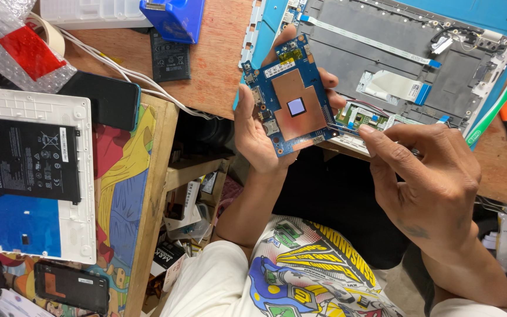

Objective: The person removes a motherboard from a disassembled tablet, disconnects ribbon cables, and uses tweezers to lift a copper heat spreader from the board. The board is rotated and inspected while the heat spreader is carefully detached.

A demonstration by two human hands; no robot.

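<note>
Both forearms are bare, with no sleeves, watch or rings showing on the left hand [259, 132] or the right hand [426, 182]. A small dark mark, perhaps a tattoo, sits near the right wrist. Below, pale shorts and a colourful cartoon-printed white shirt show.

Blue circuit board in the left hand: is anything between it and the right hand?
Nothing visible does. The left hand holds the blue circuit board up over the table edge; the right hand sits beside it with only open air across the gap.
</note>
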